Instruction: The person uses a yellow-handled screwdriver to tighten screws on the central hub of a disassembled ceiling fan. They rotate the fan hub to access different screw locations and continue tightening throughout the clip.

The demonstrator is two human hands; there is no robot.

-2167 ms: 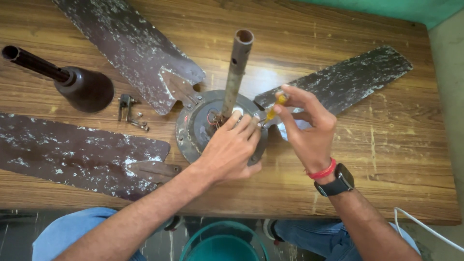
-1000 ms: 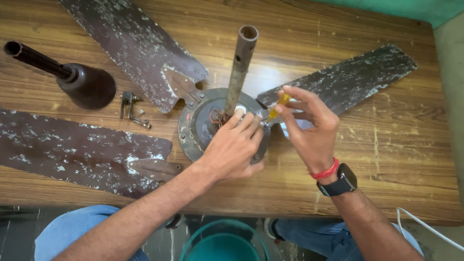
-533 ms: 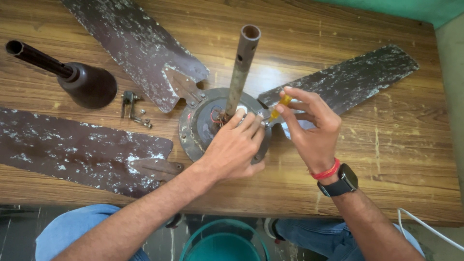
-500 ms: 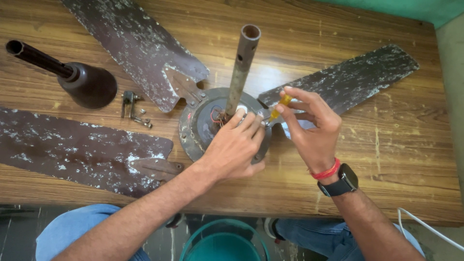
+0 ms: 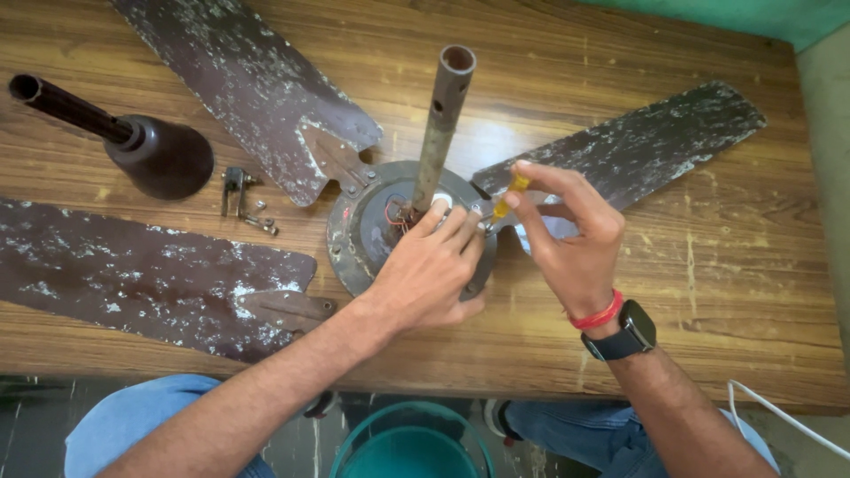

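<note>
An old ceiling fan motor housing (image 5: 359,232) lies on the wooden table (image 5: 726,292) with a rusty down rod (image 5: 440,124) standing up from its middle. My left hand (image 5: 429,270) rests flat on the housing's right side, fingers near the rod's base and some red wires. My right hand (image 5: 571,239) pinches a small yellow-handled screwdriver (image 5: 510,195), its tip down at the housing's rim by my left fingertips. Three worn brown blades lie around it: one at the upper left (image 5: 252,84), one at the left (image 5: 142,274), one at the right (image 5: 637,146).
A dark brown canopy cup with a rod (image 5: 133,146) lies at the far left. A small metal bracket and screws (image 5: 243,199) sit beside it. Below the table edge are a teal bucket (image 5: 407,447) and a white cable (image 5: 788,420).
My hands have stayed on the housing. The screwdriver has shifted only slightly in my right fingers; the view moved a little.
</note>
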